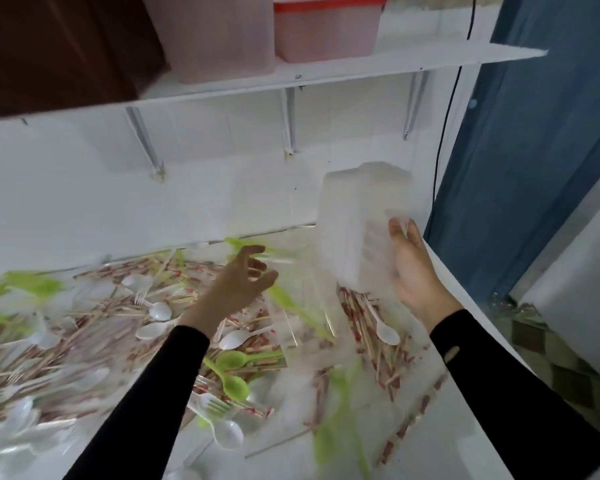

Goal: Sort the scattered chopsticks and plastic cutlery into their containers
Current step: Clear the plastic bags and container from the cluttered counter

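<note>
Visibly, one clear container (357, 216) gripped by right hand (412, 268), left hand (243, 282) spread and empty, two tubs (222, 36) shelved.

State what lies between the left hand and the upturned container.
Head view: a green plastic utensil and a blurred clear box lie between left hand and translucent container.

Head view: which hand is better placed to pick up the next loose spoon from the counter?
Left, probably. The left hand hovers open over the scattered chopsticks and white spoons, seemingly holding nothing; the right hand grips the raised translucent container, so it is occupied.
</note>
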{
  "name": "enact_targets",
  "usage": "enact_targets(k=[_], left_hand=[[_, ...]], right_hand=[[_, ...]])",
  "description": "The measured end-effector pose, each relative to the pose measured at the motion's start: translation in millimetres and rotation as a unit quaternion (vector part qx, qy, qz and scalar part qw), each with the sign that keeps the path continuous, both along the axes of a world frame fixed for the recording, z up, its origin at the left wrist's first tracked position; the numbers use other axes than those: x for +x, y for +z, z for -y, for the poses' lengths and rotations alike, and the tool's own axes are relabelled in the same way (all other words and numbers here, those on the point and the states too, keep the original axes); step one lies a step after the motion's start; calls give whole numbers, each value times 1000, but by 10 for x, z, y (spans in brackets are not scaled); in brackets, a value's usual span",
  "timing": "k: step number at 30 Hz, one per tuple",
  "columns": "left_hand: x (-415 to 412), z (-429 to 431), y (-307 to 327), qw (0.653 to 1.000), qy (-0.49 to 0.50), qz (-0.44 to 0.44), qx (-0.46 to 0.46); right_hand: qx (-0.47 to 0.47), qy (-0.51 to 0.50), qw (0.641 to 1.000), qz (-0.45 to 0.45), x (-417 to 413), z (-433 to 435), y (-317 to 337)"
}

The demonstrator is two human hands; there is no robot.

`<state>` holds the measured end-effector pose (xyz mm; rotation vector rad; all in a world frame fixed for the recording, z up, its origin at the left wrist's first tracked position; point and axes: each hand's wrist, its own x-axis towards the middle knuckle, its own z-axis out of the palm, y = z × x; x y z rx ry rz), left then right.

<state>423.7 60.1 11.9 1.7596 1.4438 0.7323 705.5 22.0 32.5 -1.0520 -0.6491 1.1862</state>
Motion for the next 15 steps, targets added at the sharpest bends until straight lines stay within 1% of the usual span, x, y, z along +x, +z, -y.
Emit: enact_targets(k=[2, 3, 5, 6, 8, 9, 10, 11, 13, 14, 15], left_hand=[[164, 40, -120, 998, -19, -54, 27], [228, 73, -186, 994, -27, -103, 37], [319, 131, -337, 985, -1, -165, 48], [354, 165, -403, 984, 31, -171, 52], [415, 267, -493, 981, 131, -136, 44], [437, 306, -521, 975, 190, -115, 30], [443, 374, -516, 968, 227, -107, -9], [468, 440, -512, 964, 236, -108, -55], [496, 574, -547, 960, 172, -143, -167], [522, 682, -557, 955, 149, -168, -195], [540, 680, -574, 954, 134, -189, -189]], right_hand=[[-16, 21, 1000, -17, 93, -75, -13], [-22, 27, 999, -23, 130, -99, -22], [-23, 51, 998, -34, 204, -152, -73], [-18, 63, 997, -36, 247, -170, -94], [-23, 78, 996, -39, 333, -213, -152], [-31, 86, 995, -37, 364, -219, -158], [-42, 88, 995, -26, 390, -248, -192], [-54, 91, 994, -14, 406, -269, -218], [-65, 109, 992, 14, 434, -326, -284], [-69, 130, 989, 27, 430, -354, -329], [-77, 136, 987, 35, 458, -373, -385]])
